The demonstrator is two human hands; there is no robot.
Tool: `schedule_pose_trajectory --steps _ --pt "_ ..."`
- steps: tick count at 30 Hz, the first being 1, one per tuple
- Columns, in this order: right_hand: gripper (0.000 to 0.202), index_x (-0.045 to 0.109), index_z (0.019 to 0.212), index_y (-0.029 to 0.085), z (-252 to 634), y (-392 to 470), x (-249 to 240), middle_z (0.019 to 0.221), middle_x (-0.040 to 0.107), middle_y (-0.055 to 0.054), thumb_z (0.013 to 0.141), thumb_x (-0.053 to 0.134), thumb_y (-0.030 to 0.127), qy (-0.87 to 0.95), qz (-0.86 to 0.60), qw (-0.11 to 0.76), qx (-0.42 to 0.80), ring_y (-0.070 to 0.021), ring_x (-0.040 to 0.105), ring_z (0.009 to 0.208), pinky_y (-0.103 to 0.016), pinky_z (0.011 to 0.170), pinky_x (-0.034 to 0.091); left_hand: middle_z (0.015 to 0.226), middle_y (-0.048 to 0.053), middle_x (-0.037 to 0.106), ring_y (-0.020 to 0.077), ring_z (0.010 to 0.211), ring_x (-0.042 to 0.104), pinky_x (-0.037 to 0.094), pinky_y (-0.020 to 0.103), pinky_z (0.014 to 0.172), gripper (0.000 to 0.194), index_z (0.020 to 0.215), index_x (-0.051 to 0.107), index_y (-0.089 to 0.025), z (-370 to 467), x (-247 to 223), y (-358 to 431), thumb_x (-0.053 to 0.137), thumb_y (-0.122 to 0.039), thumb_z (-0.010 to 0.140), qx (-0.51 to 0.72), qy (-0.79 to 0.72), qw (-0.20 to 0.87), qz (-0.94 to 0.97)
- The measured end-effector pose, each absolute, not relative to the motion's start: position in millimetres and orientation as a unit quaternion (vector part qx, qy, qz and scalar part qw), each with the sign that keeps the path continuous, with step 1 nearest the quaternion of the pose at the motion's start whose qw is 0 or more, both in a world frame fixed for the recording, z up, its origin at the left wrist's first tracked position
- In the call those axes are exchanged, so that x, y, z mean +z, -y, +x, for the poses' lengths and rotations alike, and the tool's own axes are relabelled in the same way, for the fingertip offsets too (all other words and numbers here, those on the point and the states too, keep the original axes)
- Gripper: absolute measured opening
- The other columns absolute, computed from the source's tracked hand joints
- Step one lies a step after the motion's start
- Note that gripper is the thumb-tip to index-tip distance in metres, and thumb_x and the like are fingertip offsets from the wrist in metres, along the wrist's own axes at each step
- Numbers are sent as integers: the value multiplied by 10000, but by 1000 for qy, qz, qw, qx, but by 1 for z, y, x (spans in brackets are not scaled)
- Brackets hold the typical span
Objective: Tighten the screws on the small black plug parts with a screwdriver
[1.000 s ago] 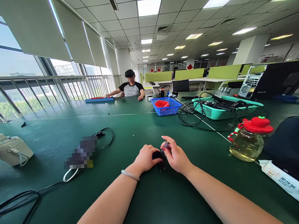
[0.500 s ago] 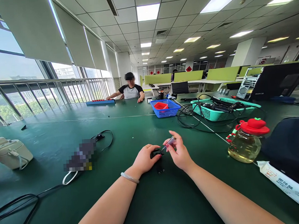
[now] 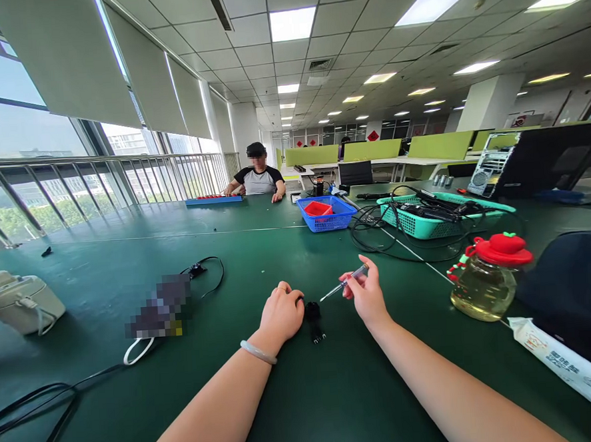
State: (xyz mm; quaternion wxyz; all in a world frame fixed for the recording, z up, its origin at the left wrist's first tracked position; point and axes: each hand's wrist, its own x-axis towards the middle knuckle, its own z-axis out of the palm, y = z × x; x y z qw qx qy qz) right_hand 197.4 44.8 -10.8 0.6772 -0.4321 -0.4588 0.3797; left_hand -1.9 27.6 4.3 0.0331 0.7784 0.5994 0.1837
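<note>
Our right hand (image 3: 364, 293) grips a slim screwdriver (image 3: 336, 290), its tip near the black pronged plug (image 3: 314, 318). The plug lies well short of the tabletop's (image 3: 257, 247) far edge, just right of our curled left hand (image 3: 282, 311); whether that holds anything, we cannot tell.

Daylight is pouring through tall glass windows (image 3: 20, 131) at left; white rectangular ceiling panels (image 3: 293, 24) are blowing out. Glossy dark-green tabletop (image 3: 102, 253) is showing pale sheen. Wide lens is stretching edges; mosaic is hiding a dark oblong item (image 3: 160, 306).
</note>
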Motion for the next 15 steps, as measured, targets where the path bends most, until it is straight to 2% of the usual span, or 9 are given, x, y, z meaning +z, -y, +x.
schedule_pose_trajectory --steps 10,15 --pt "693 334 1342 257 195 -42 -7 785 645 31 750 646 438 489 -435 649 388 -116 517 496 -300 525 455 1175 98 587 250 1113 551 444 393 1026 315 1055 722 -200 -3 4 -28 469 -245 871 191 -585 52 787" --pt "679 358 1330 251 194 -40 -7 766 648 29 744 650 428 492 -435 645 391 -115 516 491 -295 519 455 1264 117 587 236 1241 511 388 371 1110 307 976 720 -161 -2 -1 -32 446 -135 841 220 -562 97 791"
